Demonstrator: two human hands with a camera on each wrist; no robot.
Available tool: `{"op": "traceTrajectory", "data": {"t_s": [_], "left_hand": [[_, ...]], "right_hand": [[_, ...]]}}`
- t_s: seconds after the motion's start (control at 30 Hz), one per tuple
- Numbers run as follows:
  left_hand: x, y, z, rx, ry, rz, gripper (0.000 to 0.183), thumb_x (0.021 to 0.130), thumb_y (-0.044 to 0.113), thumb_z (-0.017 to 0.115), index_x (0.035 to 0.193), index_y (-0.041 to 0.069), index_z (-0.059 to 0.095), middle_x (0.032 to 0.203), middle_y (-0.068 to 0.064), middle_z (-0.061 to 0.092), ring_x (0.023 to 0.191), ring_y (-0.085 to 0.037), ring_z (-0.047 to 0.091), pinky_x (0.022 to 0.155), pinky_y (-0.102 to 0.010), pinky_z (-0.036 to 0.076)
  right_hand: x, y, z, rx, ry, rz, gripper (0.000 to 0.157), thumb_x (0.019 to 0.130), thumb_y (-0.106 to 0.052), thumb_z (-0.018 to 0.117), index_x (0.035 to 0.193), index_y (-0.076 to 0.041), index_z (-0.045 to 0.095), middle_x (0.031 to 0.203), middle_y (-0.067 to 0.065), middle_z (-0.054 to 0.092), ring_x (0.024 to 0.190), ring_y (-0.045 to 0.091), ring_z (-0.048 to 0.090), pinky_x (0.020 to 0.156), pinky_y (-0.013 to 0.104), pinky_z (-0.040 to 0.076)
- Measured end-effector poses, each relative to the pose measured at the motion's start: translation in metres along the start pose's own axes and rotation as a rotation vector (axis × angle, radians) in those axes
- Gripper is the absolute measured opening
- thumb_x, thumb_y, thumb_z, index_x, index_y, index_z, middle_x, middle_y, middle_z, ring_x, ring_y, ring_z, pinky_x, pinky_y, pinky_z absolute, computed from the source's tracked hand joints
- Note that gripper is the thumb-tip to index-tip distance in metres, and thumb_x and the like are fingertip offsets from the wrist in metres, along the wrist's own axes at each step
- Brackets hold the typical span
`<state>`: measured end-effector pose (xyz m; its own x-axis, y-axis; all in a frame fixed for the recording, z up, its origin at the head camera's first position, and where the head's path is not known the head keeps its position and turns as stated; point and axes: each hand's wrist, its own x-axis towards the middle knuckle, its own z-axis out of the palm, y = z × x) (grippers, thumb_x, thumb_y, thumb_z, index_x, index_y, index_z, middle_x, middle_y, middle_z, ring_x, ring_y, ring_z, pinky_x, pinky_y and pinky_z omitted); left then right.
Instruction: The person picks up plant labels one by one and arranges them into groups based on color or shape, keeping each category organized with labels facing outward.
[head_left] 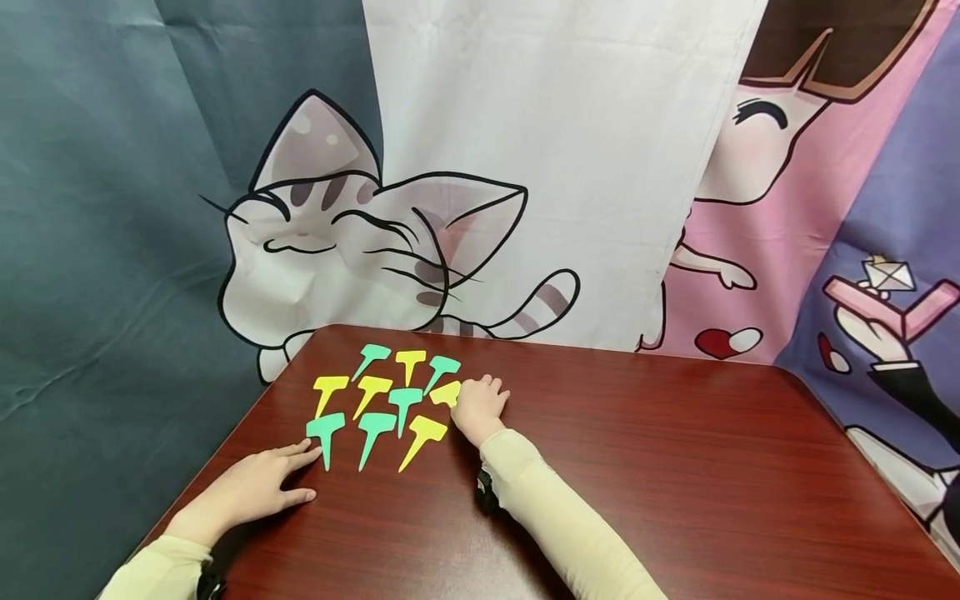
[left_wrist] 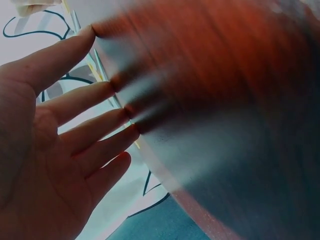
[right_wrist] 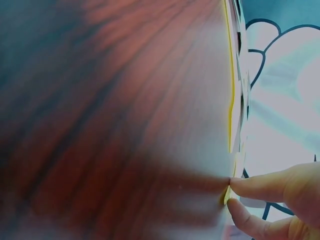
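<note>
Right hand [head_left: 480,407]: thumb and finger pinch one yellow T-shaped tag [head_left: 445,394] at the right edge of the group. Left hand [head_left: 255,490]: fingers extended, thumb spread apart; fingertips just beside the stem of one green T-shaped tag [head_left: 326,427], contact cannot be determined. Tags counted: ten, five yellow and five green, grouped on the left half of one reddish-brown table [head_left: 675,467]. Two pale sleeves [head_left: 566,508]. Behind: printed fabric [head_left: 562,125], one cat.
</note>
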<state>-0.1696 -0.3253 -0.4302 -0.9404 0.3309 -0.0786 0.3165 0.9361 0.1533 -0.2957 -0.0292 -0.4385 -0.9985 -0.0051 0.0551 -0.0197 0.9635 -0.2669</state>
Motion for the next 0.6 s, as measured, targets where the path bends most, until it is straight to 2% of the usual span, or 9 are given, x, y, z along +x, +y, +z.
{"op": "traceTrajectory", "data": {"t_s": [0.37,0.6], "left_hand": [[-0.0004,-0.0003,-0.0007,-0.003,-0.002,0.007,0.069,0.077,0.051,0.07,0.13,0.008,0.059,0.133,-0.022,0.054,0.114,-0.041,0.057,0.087,-0.053,0.049],[-0.0009,0.0006,-0.0006,-0.013,0.003,0.003,0.069,0.077,0.051,0.07,0.13,0.008,0.059,0.134,-0.022,0.054,0.115,-0.04,0.057,0.087,-0.053,0.049]], "right_hand": [[0.0003,-0.0035,-0.0002,-0.001,-0.012,0.012,0.027,0.081,-0.027,0.071,0.092,-0.002,0.068,0.11,0.02,0.053,0.113,0.037,0.042,0.096,0.057,0.038],[-0.0024,-0.0048,0.0001,-0.011,-0.047,0.026,0.021,0.086,-0.026,0.067,0.085,-0.004,0.066,0.112,0.021,0.048,0.115,0.039,0.036,0.091,0.061,0.037]]}}
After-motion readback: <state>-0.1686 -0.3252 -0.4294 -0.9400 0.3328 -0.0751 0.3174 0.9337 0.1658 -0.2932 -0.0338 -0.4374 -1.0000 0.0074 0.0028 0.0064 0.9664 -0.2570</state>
